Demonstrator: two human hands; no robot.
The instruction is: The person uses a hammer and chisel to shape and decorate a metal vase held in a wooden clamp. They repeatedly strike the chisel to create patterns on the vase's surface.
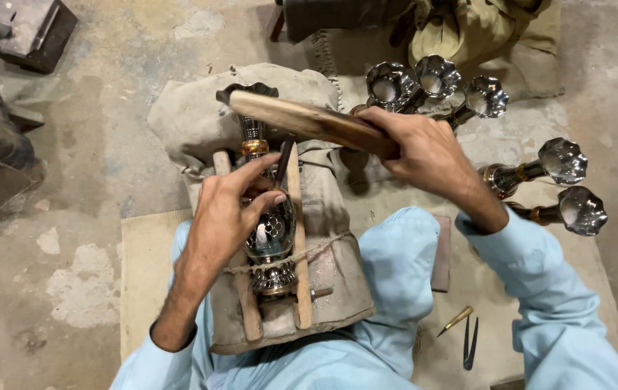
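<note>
**Hands at a metal vase**

Left hand (233,206) pinches a thin punch (283,163) against the silver vase (271,235) under its fingers. Right hand (425,155), just beside, grips a wooden mallet (302,119) above the punch. More vases (432,83) lie beyond the right hand.

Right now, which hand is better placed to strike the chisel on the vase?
The right hand: it grips the wooden mallet raised above the chisel, while the left hand pins that chisel against the metal vase.
</note>
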